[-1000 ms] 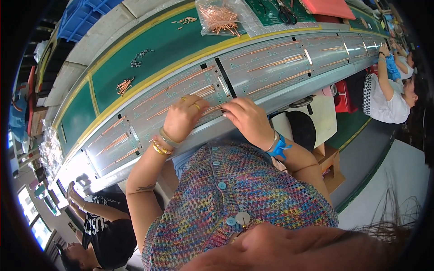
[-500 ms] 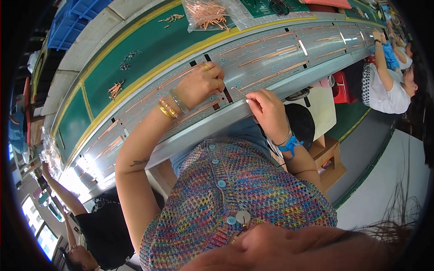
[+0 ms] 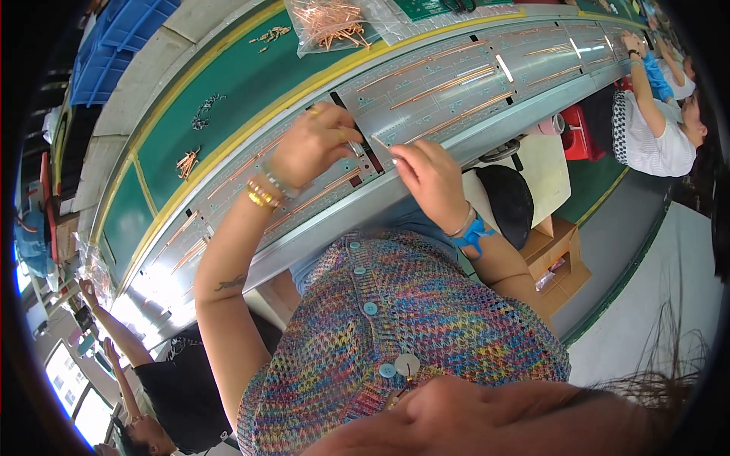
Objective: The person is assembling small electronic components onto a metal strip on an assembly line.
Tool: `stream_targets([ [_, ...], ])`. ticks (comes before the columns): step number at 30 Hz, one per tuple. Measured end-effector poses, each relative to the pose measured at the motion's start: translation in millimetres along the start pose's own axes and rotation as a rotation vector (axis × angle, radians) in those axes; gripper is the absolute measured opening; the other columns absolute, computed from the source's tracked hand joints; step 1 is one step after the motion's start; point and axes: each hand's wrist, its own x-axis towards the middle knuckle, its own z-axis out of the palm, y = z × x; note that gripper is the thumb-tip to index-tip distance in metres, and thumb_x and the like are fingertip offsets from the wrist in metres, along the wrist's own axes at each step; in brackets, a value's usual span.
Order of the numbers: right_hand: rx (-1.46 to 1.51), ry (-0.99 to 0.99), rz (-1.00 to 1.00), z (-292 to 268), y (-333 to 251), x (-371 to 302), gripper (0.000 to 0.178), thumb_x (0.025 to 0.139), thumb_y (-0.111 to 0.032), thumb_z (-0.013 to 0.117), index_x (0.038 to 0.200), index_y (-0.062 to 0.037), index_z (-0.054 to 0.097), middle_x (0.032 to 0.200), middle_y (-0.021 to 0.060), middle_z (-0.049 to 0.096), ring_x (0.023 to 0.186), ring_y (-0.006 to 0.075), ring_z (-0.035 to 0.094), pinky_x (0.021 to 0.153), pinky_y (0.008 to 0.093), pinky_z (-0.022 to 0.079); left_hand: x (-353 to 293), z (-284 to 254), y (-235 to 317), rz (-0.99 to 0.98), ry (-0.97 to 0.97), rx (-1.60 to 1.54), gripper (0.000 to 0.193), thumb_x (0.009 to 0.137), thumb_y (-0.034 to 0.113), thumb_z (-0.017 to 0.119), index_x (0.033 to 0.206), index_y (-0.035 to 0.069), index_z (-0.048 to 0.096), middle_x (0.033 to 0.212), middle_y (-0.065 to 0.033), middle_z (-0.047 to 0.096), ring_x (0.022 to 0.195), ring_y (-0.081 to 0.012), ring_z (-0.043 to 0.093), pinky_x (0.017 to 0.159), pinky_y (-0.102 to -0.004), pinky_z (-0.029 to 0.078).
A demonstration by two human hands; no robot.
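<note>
My left hand (image 3: 315, 144), wearing bracelets and a ring, is over the long grey metal panel (image 3: 433, 55). Its fingers are curled and pinched together, with a small silvery glint at the tips too small to name. Just to the right, my right hand (image 3: 432, 181) pinches a thin copper-coloured rod (image 3: 380, 142) between thumb and forefinger, its tip pointing toward the left hand. Long copper rods (image 3: 449, 85) lie in rows on the panel. Dark red and black strips cross it between the two hands.
Beyond the panel, a green work surface (image 3: 236, 80) holds a bag of copper pieces (image 3: 331, 23), a small copper pile (image 3: 187, 163) and small dark parts (image 3: 204, 114). Blue crates (image 3: 122, 53) stand far left. Co-workers sit at right and lower left. A black stool seat (image 3: 506, 204) is nearby.
Both hands have shifted slightly left across the panel. The rod in my right hand has moved with it, and the left fingers have opened out a little while staying curled.
</note>
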Motion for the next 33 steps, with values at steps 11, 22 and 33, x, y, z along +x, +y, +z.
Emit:
stream_targets([
  [11,-0.18,-0.066,-0.092,42.0,-10.9,27.3,0.024,0.072,-0.005,0.064,0.096,-0.0043,0.06,0.078,0.0071,0.053,0.075,0.0248,0.055,0.062,0.0345,0.048,-22.5,2.0,17.7,-0.243,0.056,0.436,0.046,0.071,0.005,0.06,0.117,0.011,0.058,0.115,-0.006,0.054,0.106,-0.0258,0.05,0.085,-0.0388,0.045],
  [22,-0.127,-0.096,-0.086,31.5,-15.6,28.0,0.013,0.077,-0.011,0.063,0.089,-0.0065,0.061,0.079,0.0078,0.055,0.076,0.0259,0.057,0.063,0.0357,0.048,-25.9,12.1,18.1,-0.172,-0.014,0.531,0.047,0.074,0.012,0.06,0.12,0.013,0.055,0.12,-0.0066,0.049,0.115,-0.0266,0.046,0.091,-0.0406,0.043],
  [33,-0.396,0.111,-0.202,47.2,57.7,157.4,0.008,0.079,-0.014,0.062,0.082,-0.0066,0.061,0.084,0.0084,0.057,0.085,0.0279,0.056,0.071,0.0377,0.047,-23.8,7.2,25.3,-0.252,0.003,0.429,0.042,0.077,0.023,0.064,0.117,0.012,0.057,0.119,-0.0092,0.05,0.111,-0.028,0.047,0.091,-0.0398,0.043],
])
